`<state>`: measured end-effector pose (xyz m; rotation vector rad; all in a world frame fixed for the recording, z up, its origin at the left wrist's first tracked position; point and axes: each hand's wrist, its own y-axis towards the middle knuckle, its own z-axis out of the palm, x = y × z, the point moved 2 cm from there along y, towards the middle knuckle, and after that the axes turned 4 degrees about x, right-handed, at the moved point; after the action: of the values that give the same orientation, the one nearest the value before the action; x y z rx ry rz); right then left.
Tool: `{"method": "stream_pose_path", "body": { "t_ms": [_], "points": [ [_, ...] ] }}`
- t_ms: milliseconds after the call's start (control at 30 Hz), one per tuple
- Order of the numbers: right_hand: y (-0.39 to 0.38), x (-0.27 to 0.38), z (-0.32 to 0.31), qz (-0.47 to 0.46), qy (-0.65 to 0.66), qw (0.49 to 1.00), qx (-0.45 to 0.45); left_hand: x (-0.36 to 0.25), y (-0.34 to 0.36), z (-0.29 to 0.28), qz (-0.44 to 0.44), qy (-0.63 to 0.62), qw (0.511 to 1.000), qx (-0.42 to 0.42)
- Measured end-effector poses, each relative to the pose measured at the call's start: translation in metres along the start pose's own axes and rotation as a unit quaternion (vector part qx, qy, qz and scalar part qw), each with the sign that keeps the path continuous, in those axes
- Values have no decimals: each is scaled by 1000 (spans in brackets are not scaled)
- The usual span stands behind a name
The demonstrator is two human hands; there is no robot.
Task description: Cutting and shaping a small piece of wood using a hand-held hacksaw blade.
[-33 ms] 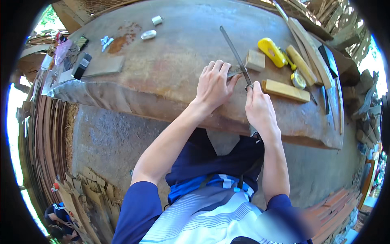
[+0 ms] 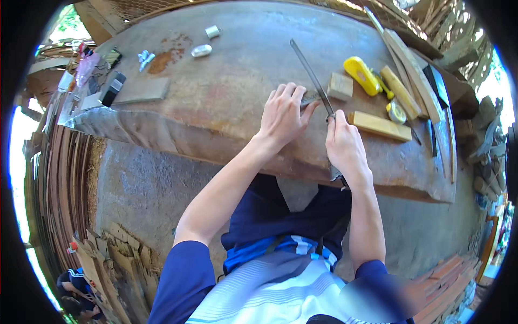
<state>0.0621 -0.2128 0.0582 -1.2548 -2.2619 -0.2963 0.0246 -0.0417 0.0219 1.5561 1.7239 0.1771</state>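
"Grey metal, by the look of it. Which way does that long bar (image 2: 308, 67) lie from the hands?"

"Away from the person over the surface (image 2: 237, 70), slanting left, with its near end in the right hand (image 2: 345, 141). That hand is closed around it, a finger laid along it."

"And the left hand (image 2: 284, 114)?"

"Just left of the bar, fingers bent, thumb and fingertips pinching a flat grey piece (image 2: 311, 99). The piece's free end points right, where the bar crosses it; I can't tell whether they touch."

"Any containers?"

"One pinkish plastic bag (image 2: 87, 67) at the left end; I can't make out what it holds. Toward the far edge, a small white cylinder (image 2: 212, 32) may be hollow, but nothing shows inside."

"Nearest the right hand?"

"A wooden bar (image 2: 380, 126), just beside it."
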Motion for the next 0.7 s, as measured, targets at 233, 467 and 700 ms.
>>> {"method": "stream_pose_path", "body": {
  "t_ms": [233, 467, 700],
  "points": [
    [5, 5, -8, -49, 6, 997, -58, 6, 10, -16, -182, -101, 970, 122],
    [-52, -51, -47, -7, 120, 985, -121, 45, 7, -60, -337, -370, 864, -58],
    [-85, -114, -63, 48, 121, 979, -158, 58, -23, -59, -279, -301, 912, -10]
  ]
}}
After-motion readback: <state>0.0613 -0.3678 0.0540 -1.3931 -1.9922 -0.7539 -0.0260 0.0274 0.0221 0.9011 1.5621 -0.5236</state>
